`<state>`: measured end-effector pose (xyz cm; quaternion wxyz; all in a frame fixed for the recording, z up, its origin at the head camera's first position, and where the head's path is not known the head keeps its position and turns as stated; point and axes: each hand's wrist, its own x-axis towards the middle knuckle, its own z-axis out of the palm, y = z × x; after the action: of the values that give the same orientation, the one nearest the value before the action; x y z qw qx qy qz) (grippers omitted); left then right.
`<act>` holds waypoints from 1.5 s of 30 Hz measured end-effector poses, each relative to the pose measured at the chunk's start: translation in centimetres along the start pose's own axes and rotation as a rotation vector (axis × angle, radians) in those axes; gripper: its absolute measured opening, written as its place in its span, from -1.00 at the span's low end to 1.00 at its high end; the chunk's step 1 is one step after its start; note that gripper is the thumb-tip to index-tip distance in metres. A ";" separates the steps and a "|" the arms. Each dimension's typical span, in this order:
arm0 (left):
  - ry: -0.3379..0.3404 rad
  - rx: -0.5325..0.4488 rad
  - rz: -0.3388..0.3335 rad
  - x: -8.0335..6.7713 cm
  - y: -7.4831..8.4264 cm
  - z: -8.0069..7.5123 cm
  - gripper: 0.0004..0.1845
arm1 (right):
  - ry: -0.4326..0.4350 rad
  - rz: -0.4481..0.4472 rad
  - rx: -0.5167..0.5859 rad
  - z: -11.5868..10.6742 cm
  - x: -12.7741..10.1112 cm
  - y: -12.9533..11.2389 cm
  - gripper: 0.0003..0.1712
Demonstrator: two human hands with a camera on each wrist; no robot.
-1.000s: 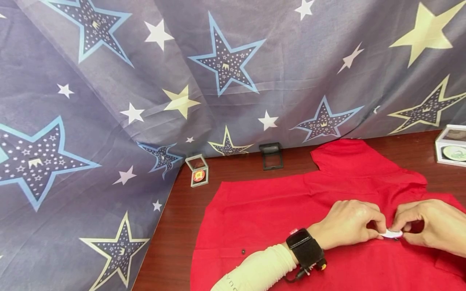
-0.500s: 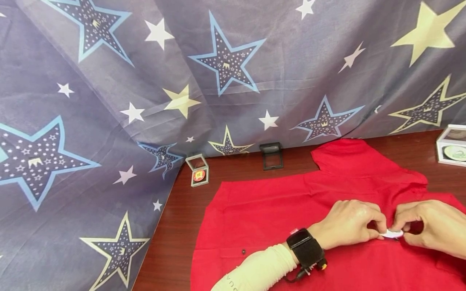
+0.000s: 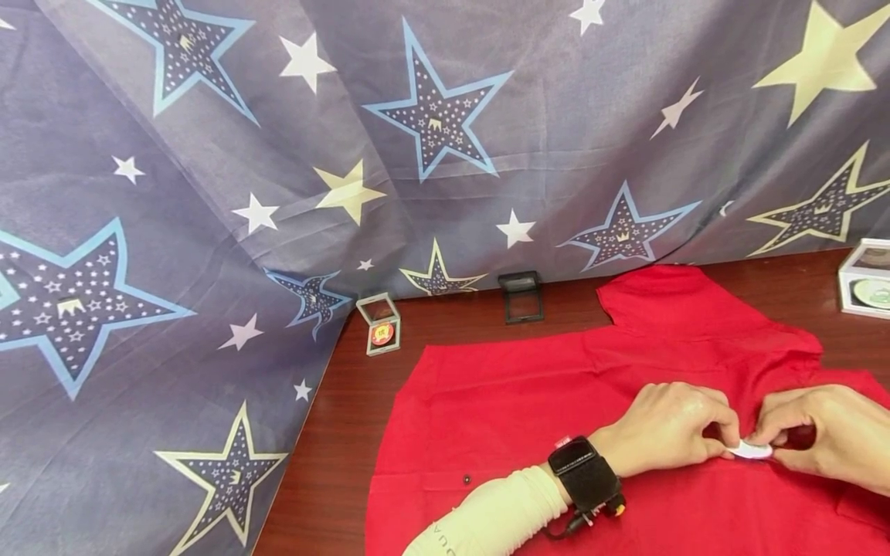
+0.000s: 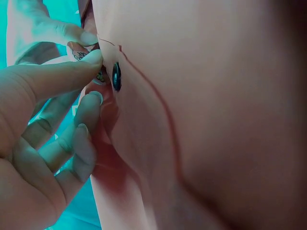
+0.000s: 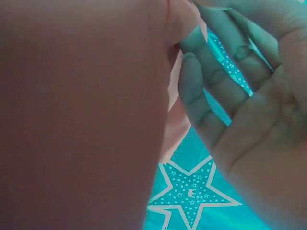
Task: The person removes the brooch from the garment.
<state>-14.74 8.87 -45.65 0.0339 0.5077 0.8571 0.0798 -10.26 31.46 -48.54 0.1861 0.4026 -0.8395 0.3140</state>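
Observation:
A red shirt lies spread over the table. Near its middle, both hands meet at a small white badge, which shows as a slim tilted oval. My left hand pinches its left end between thumb and forefinger. From the other side, my right hand pinches the right end. Part of the badge's printed face shows among the fingers in the left wrist view, close to a fold of cloth and a dark button. Right-hand fingertips are hidden behind cloth in the right wrist view.
Along the back of the table stand an open case with a red-and-yellow badge, an open black case and a white case at far right. A star-patterned curtain hangs behind and to the left.
The badge has tipped slightly, and the dark bit under it shows less. Both hands stay at the same spot on the shirt. The head view has shifted a little.

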 end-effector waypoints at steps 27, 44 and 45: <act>-0.003 -0.001 -0.001 0.3 -0.2 -0.1 -0.87 | -0.022 0.154 -0.039 -0.5 -0.4 -0.1 -0.21; -0.002 0.041 0.000 0.0 -0.1 0.0 -0.87 | -0.024 0.059 0.000 -0.7 0.0 -0.4 -0.26; -0.001 0.039 0.001 0.0 -0.1 0.0 -0.87 | -0.026 0.066 -0.007 -0.7 0.0 -0.4 -0.25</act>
<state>-14.84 8.83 -45.68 0.0244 0.5087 0.8583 0.0629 -9.87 31.71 -47.90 0.1660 0.3779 -0.8557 0.3120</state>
